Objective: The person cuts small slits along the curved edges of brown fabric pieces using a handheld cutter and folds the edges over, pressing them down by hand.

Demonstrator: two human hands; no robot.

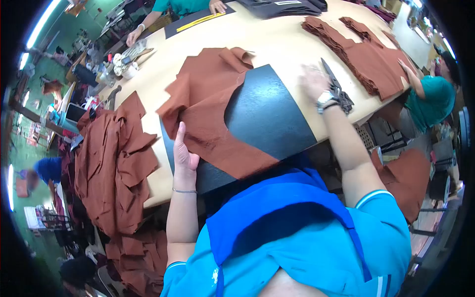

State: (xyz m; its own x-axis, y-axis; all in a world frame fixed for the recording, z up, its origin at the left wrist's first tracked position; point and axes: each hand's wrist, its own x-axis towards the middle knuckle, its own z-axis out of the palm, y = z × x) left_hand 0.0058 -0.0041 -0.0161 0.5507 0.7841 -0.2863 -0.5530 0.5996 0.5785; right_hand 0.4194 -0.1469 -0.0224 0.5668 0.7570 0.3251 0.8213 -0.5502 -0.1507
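Note:
A rust-brown fabric piece point(210, 94) with a curved cutout lies over a dark, glossy board point(267, 104) at the table edge in front of me. At the fabric's left side, my left hand point(184, 156) has its thumb up against the lifted cloth; its fingers are mostly hidden behind the fabric. My right hand point(315, 84), with a wristwatch, is over the table right of the board. Motion smears its fingers, and I cannot make out anything in them. Large dark scissors point(334, 81) lie just right of that hand.
Brown fabric heaps point(111, 166) hang over the table's left edge, and stacked brown pieces point(361, 57) lie at the right. A co-worker's hand point(406, 69) touches that stack. Across the table, another person's hand point(217, 7) is by a yellow strip point(200, 22).

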